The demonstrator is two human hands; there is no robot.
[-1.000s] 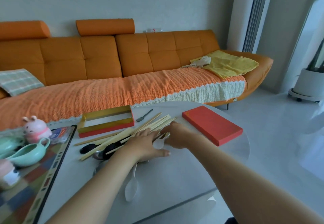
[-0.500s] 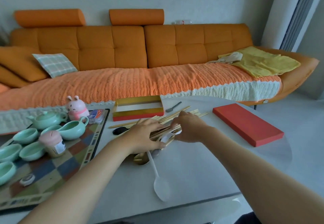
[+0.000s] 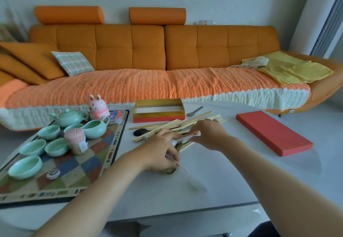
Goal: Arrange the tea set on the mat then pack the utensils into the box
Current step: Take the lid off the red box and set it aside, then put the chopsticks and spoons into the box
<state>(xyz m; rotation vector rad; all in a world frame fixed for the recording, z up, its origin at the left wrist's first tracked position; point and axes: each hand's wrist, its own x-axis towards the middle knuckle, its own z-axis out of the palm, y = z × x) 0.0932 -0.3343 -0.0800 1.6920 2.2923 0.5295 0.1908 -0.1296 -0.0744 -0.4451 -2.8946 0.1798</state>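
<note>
The chequered mat (image 3: 78, 173) lies at the left and carries a mint teapot (image 3: 67, 118), a pitcher (image 3: 95, 128) and several mint cups (image 3: 25, 167). The open box (image 3: 159, 115), gold inside and red outside, stands behind a loose pile of wooden chopsticks (image 3: 167, 125). My left hand (image 3: 161, 153) is closed around several spoons; a gold spoon bowl (image 3: 169, 171) pokes out below it and a blurred white spoon (image 3: 193, 183) trails toward me. My right hand (image 3: 209, 132) rests on the chopsticks and pinches a white spoon end (image 3: 192, 138).
The red box lid (image 3: 272, 132) lies at the right of the white table. A metal spoon (image 3: 194, 112) and a black spoon (image 3: 140, 131) lie by the chopsticks. A pink-lidded jar (image 3: 76, 142) and a bunny figure (image 3: 97, 106) stand on the mat. An orange sofa runs behind.
The view has swung left, bringing the mat and tea set into sight. My left hand has drawn back toward me with the spoons; the white spoon has swung round.
</note>
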